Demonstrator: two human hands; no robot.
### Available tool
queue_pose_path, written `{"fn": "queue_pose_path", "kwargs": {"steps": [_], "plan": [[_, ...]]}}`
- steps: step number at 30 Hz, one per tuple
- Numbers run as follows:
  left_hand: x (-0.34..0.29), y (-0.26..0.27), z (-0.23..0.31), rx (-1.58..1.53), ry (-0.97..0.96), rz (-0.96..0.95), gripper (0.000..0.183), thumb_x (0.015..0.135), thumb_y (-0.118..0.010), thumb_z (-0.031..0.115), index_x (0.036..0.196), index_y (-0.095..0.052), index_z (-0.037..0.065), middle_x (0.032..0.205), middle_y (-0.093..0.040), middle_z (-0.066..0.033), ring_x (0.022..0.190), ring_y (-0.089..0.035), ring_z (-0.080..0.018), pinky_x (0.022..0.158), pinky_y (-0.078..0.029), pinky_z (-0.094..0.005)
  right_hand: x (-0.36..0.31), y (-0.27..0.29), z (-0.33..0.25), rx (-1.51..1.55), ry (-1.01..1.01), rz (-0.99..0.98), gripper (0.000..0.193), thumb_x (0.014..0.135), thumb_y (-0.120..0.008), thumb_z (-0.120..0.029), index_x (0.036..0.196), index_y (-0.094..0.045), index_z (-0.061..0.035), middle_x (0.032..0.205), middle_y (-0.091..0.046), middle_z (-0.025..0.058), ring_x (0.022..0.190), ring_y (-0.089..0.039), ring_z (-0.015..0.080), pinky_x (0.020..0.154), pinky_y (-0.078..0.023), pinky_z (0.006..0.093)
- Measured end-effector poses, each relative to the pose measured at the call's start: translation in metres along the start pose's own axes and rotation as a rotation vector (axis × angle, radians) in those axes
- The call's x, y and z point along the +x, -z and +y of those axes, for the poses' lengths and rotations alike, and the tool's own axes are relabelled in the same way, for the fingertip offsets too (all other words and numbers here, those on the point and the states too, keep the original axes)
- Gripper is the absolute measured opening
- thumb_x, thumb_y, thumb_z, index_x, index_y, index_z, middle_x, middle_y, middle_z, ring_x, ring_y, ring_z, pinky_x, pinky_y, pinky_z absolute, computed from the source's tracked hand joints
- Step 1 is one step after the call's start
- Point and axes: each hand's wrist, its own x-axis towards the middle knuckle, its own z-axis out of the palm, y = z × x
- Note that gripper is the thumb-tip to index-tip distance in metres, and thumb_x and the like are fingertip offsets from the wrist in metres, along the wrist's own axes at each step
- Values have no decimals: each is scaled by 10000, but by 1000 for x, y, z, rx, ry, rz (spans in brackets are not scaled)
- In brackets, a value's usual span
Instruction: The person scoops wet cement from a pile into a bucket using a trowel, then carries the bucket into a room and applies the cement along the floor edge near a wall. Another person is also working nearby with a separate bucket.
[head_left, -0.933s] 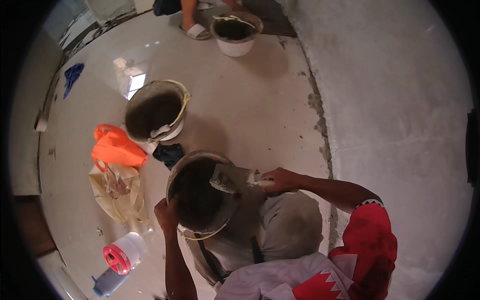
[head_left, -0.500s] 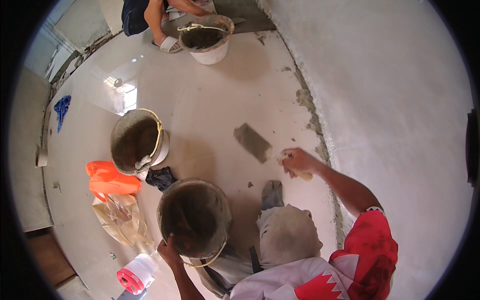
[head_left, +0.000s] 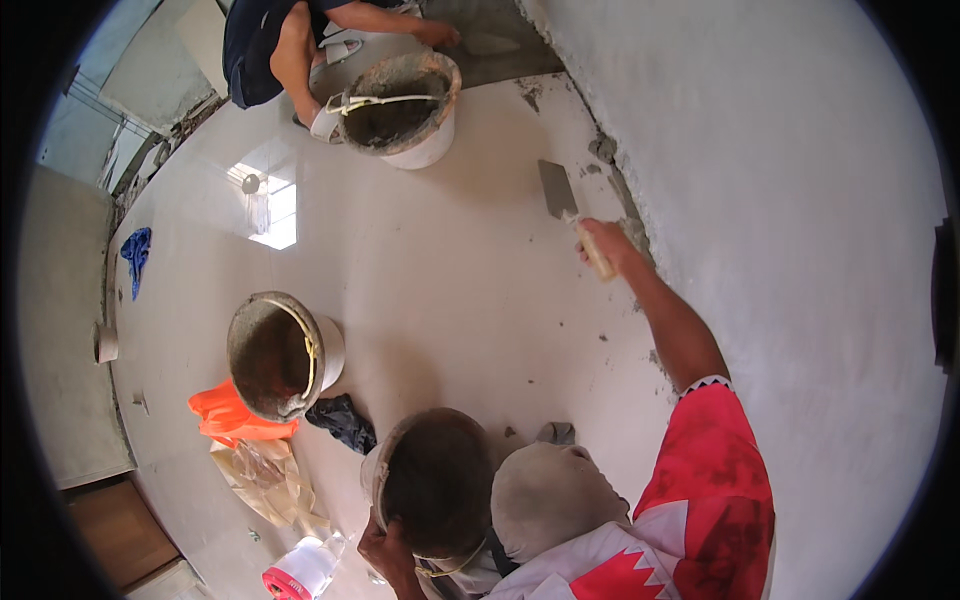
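Note:
My right hand (head_left: 603, 245) grips the pale wooden handle of a trowel (head_left: 557, 190). Its flat grey blade points away from me, beside the strip of mortar (head_left: 632, 205) along the foot of the right-hand wall. Down at the lower middle, my left hand (head_left: 388, 550) holds the near left rim of a mortar-crusted bucket (head_left: 378, 475). That bucket's inside is dark, and how much lies in it cannot be made out. A grey-covered foot (head_left: 557, 433) shows just to the right of the bucket.
Another person (head_left: 265, 55) crouches at the far left beside a mortar bucket (head_left: 430, 150). Left of me are a third bucket (head_left: 330, 350), an orange bag (head_left: 230, 410), a dark cloth (head_left: 343, 424), clear plastic sheeting (head_left: 265, 480) and a red-and-white tub (head_left: 300, 570). A plaster wall (head_left: 780, 250) bounds the right.
My right hand and the trowel have moved farther away, toward the wall's base. My left hand stays on the bucket rim. The view has shifted, and the other person's arm reaches farther right.

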Motion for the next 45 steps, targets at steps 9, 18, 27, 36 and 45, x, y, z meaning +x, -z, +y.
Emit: {"fn": "queue_pose_path", "kwargs": {"steps": [9,18,27,36,45], "plan": [[9,-33,47,-106,-153,-43,486,712,-575,50,1175,-643,-80,923,-728,-111,788,-633,-148,772,-499,-285,28,-20,0,-134,372,460,367,853,-560,-234,1090,-543,46,753,-639,150,540,-653,247,525,-542,366],[33,-45,82,-24,-146,-31,395,742,-594,73,1110,-691,-34,824,-721,-76,719,-623,-126,723,-502,-293,120,21,9,-439,378,606,481,858,-578,-267,1190,-548,80,943,-660,276,862,-661,410,759,-524,468],[38,-54,89,-66,-212,25,301,749,-603,94,993,-724,-34,672,-681,-84,600,-595,-123,627,-495,-309,51,7,37,-678,670,746,472,900,-558,-276,1249,-527,41,1048,-635,320,981,-616,479,852,-495,508],[57,-41,99,204,-132,42,255,752,-609,146,825,-698,-81,611,-642,-103,548,-563,-167,584,-478,-365,39,-18,13,-98,396,522,369,904,-556,-234,1167,-514,20,889,-656,210,776,-690,316,654,-558,422],[58,-44,103,201,-117,72,271,781,-644,171,700,-650,-87,577,-631,-121,506,-570,-185,551,-480,-354,64,-44,-16,925,41,-215,287,941,-511,-321,1081,-515,-71,761,-543,73,608,-564,169,509,-477,301]]}}
